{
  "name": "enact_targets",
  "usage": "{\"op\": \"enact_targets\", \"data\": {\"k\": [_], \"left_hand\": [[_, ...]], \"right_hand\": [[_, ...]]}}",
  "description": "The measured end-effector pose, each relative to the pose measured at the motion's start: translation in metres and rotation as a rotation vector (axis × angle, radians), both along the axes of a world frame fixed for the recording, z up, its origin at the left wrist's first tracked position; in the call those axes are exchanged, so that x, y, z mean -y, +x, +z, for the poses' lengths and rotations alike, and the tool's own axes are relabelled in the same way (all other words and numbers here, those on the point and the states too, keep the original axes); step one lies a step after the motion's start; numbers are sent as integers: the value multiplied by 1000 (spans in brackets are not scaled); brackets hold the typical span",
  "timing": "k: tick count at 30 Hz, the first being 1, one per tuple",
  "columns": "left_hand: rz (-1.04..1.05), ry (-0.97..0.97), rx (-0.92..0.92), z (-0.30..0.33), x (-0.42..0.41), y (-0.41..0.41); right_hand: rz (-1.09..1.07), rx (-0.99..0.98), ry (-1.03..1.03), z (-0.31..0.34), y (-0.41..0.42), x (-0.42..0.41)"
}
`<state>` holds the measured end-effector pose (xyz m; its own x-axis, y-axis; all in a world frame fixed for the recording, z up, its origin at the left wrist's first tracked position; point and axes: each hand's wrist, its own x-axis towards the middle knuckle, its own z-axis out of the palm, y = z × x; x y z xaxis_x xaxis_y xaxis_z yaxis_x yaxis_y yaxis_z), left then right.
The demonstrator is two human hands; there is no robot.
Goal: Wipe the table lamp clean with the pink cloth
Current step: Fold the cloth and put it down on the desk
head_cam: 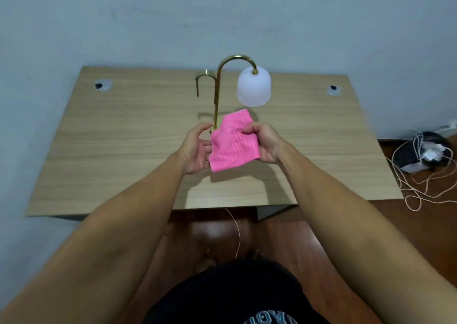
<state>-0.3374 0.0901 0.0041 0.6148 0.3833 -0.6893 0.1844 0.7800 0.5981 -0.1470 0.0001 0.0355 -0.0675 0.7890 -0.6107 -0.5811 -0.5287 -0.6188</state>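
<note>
Over on the left of the wooden table (99, 150) there's a round cable hole (102, 85), nothing happening there. Moving in, the left hand (197, 150) is up over the tabletop, palm turned inward, fingers loosely curled and touching the left edge of the pink cloth (233, 142); whether it truly pinches that edge I cannot tell, the cloth hides the fingertips. Right beside it, the cloth hangs spread between both hands, just in front of the foot of the lamp (230, 86). Look at that lamp: a slim brass stem rising nearly straight up from just behind the left hand's fingers, curving over at the top and dropping to a white shade (254, 89) that hangs to the right, above and beyond the cloth. A smaller brass hook (203, 79) branches off to the left. So the stem's long axis runs upright, directly past the hands, and the left hand looks the nearer one to it, while the shade sits closer to the right side. The right hand (265, 143) has the cloth firmly, thumb and fingers pinching its upper right edge. No contact with the lamp yet; I'd judge wiping hasn't begun. Far right, on the floor, a tangle of cords (425, 165) and another cable hole (333, 89) on the table.
</note>
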Motion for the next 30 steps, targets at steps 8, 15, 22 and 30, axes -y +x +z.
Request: {"op": "enact_targets", "data": {"k": [8, 15, 22, 30], "left_hand": [[101, -13, 104, 5, 34, 55], [8, 259, -43, 9, 72, 127], [23, 477, -161, -12, 123, 206], [-14, 554, -318, -60, 155, 263]], "right_hand": [[-107, 22, -13, -3, 60, 43], [-157, 94, 1, -14, 132, 92], [-212, 263, -52, -44, 212, 135], [-178, 567, -137, -95, 265, 159]]}}
